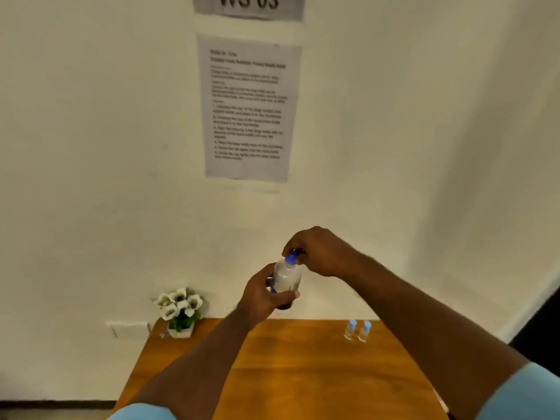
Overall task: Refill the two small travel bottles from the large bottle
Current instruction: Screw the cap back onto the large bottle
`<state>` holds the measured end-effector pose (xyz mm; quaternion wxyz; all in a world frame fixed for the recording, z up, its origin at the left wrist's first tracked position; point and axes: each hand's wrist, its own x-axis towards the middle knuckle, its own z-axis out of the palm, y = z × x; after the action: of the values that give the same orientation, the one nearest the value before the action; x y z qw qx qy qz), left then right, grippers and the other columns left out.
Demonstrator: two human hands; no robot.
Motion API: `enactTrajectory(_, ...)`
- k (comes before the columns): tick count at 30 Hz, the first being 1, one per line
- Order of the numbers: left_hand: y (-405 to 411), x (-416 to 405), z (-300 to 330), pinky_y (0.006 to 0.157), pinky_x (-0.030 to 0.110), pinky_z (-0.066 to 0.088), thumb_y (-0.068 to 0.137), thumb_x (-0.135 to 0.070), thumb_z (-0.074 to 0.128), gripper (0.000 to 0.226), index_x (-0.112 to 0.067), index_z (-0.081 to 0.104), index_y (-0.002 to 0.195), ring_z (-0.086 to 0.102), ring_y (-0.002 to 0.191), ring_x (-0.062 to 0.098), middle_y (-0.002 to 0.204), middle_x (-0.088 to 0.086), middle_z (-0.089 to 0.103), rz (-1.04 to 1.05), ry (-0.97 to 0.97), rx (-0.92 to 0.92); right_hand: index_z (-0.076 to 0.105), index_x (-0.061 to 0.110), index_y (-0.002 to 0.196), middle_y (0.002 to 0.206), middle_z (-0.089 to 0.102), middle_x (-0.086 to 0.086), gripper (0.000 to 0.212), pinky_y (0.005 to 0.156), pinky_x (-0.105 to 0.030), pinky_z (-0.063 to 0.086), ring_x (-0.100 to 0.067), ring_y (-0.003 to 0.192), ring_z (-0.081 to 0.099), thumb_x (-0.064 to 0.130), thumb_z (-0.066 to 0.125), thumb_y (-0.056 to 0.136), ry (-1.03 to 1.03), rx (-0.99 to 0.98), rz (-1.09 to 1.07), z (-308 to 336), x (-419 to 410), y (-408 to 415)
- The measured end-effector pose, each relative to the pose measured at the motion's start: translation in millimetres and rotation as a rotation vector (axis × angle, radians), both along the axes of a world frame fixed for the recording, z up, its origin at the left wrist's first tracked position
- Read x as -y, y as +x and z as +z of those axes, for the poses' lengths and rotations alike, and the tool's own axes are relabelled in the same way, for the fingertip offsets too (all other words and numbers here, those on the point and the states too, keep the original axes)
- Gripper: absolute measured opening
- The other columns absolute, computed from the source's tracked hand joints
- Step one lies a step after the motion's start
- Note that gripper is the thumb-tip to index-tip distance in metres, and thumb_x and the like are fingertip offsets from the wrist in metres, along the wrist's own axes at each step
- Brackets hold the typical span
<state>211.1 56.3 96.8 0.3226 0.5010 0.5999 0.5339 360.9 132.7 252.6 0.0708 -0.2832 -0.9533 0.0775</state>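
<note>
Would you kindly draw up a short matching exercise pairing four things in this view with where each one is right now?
Things:
1. large bottle
2. two small travel bottles
3. flower pot
4. right hand

Places:
A. standing side by side at the table's far right
B. at the table's far left corner
C. fingers on the blue cap
D. held up above the table by the left hand

Pairs: 1-D, 2-A, 3-B, 4-C
</note>
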Motion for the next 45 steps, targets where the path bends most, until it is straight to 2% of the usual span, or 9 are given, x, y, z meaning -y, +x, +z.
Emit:
enactTrajectory(5, -28.4, 31.8, 51.8, 0.076, 0.015, 0.058, 0.067, -0.039, 0.094, 0.065, -0.041, 0.060, 0.122, 0.067, 0.106, 0.017, 0.117, -0.015, 0.069, 0.029, 0.069, -0.009, 0.073, 0.018, 0.114, 0.114, 0.072, 0.000, 0.033, 0.089, -0.028, 0.051, -0.016, 0.100, 0.065, 0.000, 0.066, 0.086, 0.158, 0.091, 0.090, 60.1, 38.1, -35.5)
enactTrajectory(10, -39.0, 51.7, 92.8, 0.066, 0.010, 0.055, 0.066, -0.034, 0.095, 0.059, -0.049, 0.061, 0.111, 0.069, 0.100, 0.012, 0.113, -0.017, 0.070, 0.049, 0.123, -0.006, 0.074, 0.018, 0.105, 0.100, 0.072, -0.001, 0.023, 0.075, -0.027, 0.048, -0.019, 0.091, 0.065, 0.029, 0.076, 0.085, 0.242, 0.113, 0.019, 102.2, 57.2, -56.2)
enactTrajectory(16, -29.1, 54.0, 122.6, 0.070, 0.015, 0.057, 0.066, -0.032, 0.095, 0.055, -0.041, 0.064, 0.111, 0.072, 0.100, 0.018, 0.115, -0.003, 0.071, 0.059, 0.130, -0.015, 0.071, 0.011, 0.082, 0.064, 0.066, 0.003, 0.055, 0.058, -0.026, 0.047, -0.011, 0.057, 0.062, 0.066, 0.070, 0.077, 0.310, 0.139, -0.104, 131.1, 56.2, -52.5)
enactTrajectory(22, -6.1, 41.1, 141.1, 0.092, 0.036, 0.058, 0.071, -0.028, 0.093, 0.060, -0.031, 0.063, 0.123, 0.069, 0.110, 0.025, 0.123, 0.002, 0.069, 0.048, 0.122, 0.040, 0.072, 0.023, 0.118, 0.109, 0.073, 0.004, 0.037, 0.072, -0.016, 0.055, -0.009, 0.085, 0.071, 0.021, 0.080, 0.082, -0.044, 0.016, 0.098, 162.4, 34.9, -21.1)
enactTrajectory(27, 15.7, 27.5, 156.8, 0.099, 0.050, 0.058, 0.072, -0.027, 0.092, 0.065, -0.023, 0.062, 0.130, 0.067, 0.114, 0.029, 0.125, 0.006, 0.069, 0.034, 0.126, 0.048, 0.077, 0.019, 0.095, 0.078, 0.076, 0.006, 0.016, 0.075, -0.026, 0.056, -0.006, 0.069, 0.072, 0.025, 0.080, 0.081, 0.090, 0.044, 0.042, 165.4, 23.4, -9.8)
enactTrajectory(31, 31.9, 18.7, 162.5, 0.093, 0.050, 0.061, 0.072, -0.033, 0.091, 0.057, -0.031, 0.064, 0.122, 0.069, 0.110, 0.026, 0.120, 0.003, 0.071, 0.043, 0.117, 0.059, 0.071, 0.016, 0.073, 0.058, 0.071, 0.003, 0.037, 0.061, -0.023, 0.050, -0.007, 0.057, 0.070, 0.052, 0.071, 0.084, 0.195, 0.083, -0.055, 165.4, 15.7, -3.3)
enactTrajectory(34, 38.9, 14.2, 165.3, 0.090, 0.046, 0.062, 0.071, -0.036, 0.091, 0.054, -0.034, 0.064, 0.118, 0.070, 0.107, 0.024, 0.118, 0.001, 0.071, 0.048, 0.100, 0.044, 0.072, 0.019, 0.084, 0.073, 0.073, 0.005, 0.037, 0.062, -0.022, 0.050, -0.009, 0.061, 0.071, 0.055, 0.074, 0.081, 0.156, 0.072, -0.044, 173.4, 11.3, 2.4)
enactTrajectory(38, 41.0, 12.2, 172.9, 0.092, 0.051, 0.061, 0.072, -0.034, 0.091, 0.063, -0.026, 0.063, 0.127, 0.069, 0.110, 0.028, 0.120, 0.004, 0.070, 0.062, 0.089, 0.053, 0.072, 0.021, 0.117, 0.108, 0.073, 0.004, 0.036, 0.077, -0.018, 0.048, -0.006, 0.087, 0.068, 0.025, 0.080, 0.083, 0.081, 0.040, 0.112, 192.9, 6.5, 13.6)
enactTrajectory(45, 47.4, 12.7, 177.5, 0.095, 0.053, 0.060, 0.070, -0.031, 0.092, 0.068, -0.023, 0.062, 0.130, 0.068, 0.112, 0.030, 0.123, 0.006, 0.068, 0.093, 0.071, 0.017, 0.077, 0.019, 0.104, 0.092, 0.076, 0.004, 0.026, 0.068, -0.017, 0.049, -0.008, 0.081, 0.069, 0.013, 0.082, 0.079, 0.143, 0.067, 0.105, 180.0, -0.6, 12.3)
